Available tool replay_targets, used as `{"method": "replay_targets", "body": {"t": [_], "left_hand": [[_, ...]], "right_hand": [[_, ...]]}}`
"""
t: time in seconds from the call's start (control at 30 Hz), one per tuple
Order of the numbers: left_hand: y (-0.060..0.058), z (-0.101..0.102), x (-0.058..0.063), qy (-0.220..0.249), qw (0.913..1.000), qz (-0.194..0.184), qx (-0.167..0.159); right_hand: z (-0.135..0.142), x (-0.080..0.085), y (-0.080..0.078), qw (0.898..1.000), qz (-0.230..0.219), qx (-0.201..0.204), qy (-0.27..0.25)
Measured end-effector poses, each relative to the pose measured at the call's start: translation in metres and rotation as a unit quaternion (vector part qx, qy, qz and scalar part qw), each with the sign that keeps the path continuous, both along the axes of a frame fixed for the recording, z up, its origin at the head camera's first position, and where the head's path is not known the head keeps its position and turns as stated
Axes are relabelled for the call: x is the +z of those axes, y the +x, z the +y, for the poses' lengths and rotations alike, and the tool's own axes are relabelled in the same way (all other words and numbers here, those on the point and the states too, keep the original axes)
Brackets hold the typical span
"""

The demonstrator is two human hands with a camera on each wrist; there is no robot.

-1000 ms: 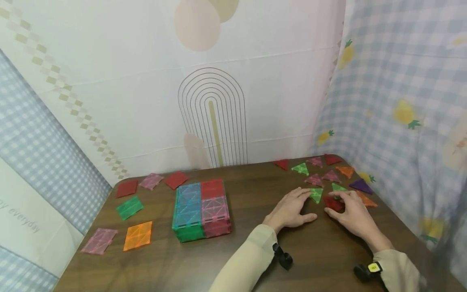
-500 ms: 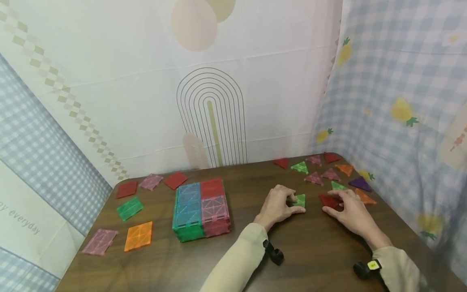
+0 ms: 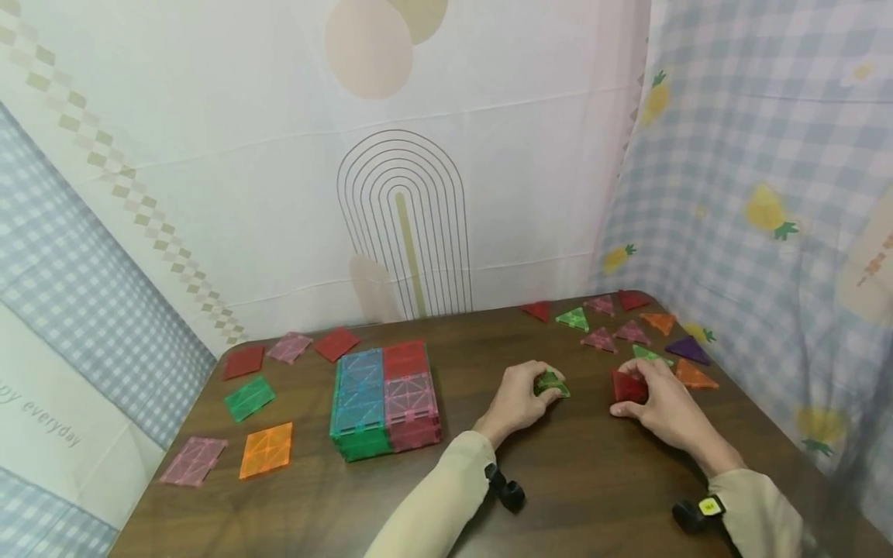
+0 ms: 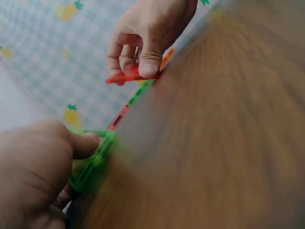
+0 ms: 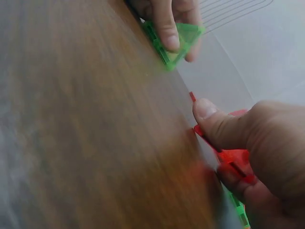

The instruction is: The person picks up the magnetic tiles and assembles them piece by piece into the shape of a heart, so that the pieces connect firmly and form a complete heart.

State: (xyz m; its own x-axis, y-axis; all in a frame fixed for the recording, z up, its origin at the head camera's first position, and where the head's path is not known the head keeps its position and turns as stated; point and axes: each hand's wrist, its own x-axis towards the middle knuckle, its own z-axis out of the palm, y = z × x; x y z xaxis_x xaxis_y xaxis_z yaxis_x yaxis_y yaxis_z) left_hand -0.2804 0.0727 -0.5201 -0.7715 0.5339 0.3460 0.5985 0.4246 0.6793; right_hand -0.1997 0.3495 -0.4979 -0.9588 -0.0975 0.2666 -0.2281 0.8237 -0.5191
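Note:
My left hand (image 3: 519,395) pinches a green translucent triangular magnetic tile (image 3: 551,383) between thumb and fingers, tilted close over the table. In the left wrist view the thumb lies across the face of this green tile (image 4: 95,155). To the right, my right hand (image 3: 663,403) grips a red triangular magnetic tile (image 3: 629,387), raised on a slant. The right wrist view shows the red tile (image 5: 236,160) partly hidden behind thumb and fingers. Just behind the right hand lies another green triangle (image 3: 649,355), with an orange triangle (image 3: 695,375) at its right.
Several triangles, including a purple one (image 3: 688,350), lie at the back right. Left of my hands stands a box-shaped block of magnetic tiles (image 3: 386,399). Square tiles, among them an orange one (image 3: 267,450), lie at the left. Fabric curtains (image 3: 544,178) border the table (image 3: 558,496).
My left hand has taken hold of the green triangle, drawn it left and tipped it up. My right hand has tilted the red triangle up from the table.

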Motion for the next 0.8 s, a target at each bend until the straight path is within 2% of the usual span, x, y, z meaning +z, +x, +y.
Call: {"method": "replay_targets", "body": {"t": [0.1, 0.27, 0.4, 0.53, 0.63, 0.8], "left_hand": [[0.002, -0.012, -0.001, 0.028, 0.9994, -0.01, -0.016], [0.012, -0.032, -0.002, 0.045, 0.9981, -0.041, -0.009], [0.022, -0.045, -0.002, 0.044, 0.9984, -0.035, -0.003], [0.032, -0.052, -0.001, 0.044, 0.9984, -0.035, 0.008], [0.034, -0.054, -0.001, 0.045, 0.9982, -0.037, 0.016], [0.035, -0.056, -0.002, 0.049, 0.9978, -0.037, 0.027]], "right_hand": [[-0.003, -0.002, -0.002, 0.999, 0.018, 0.021, -0.019], [-0.007, -0.003, -0.004, 0.998, 0.019, 0.044, -0.041], [-0.011, -0.002, -0.004, 0.996, 0.011, 0.054, -0.069], [-0.018, -0.004, -0.005, 0.988, 0.01, 0.088, -0.13], [-0.027, -0.008, -0.005, 0.978, 0.012, 0.112, -0.173], [-0.04, -0.018, -0.004, 0.964, 0.005, 0.1, -0.246]]}}
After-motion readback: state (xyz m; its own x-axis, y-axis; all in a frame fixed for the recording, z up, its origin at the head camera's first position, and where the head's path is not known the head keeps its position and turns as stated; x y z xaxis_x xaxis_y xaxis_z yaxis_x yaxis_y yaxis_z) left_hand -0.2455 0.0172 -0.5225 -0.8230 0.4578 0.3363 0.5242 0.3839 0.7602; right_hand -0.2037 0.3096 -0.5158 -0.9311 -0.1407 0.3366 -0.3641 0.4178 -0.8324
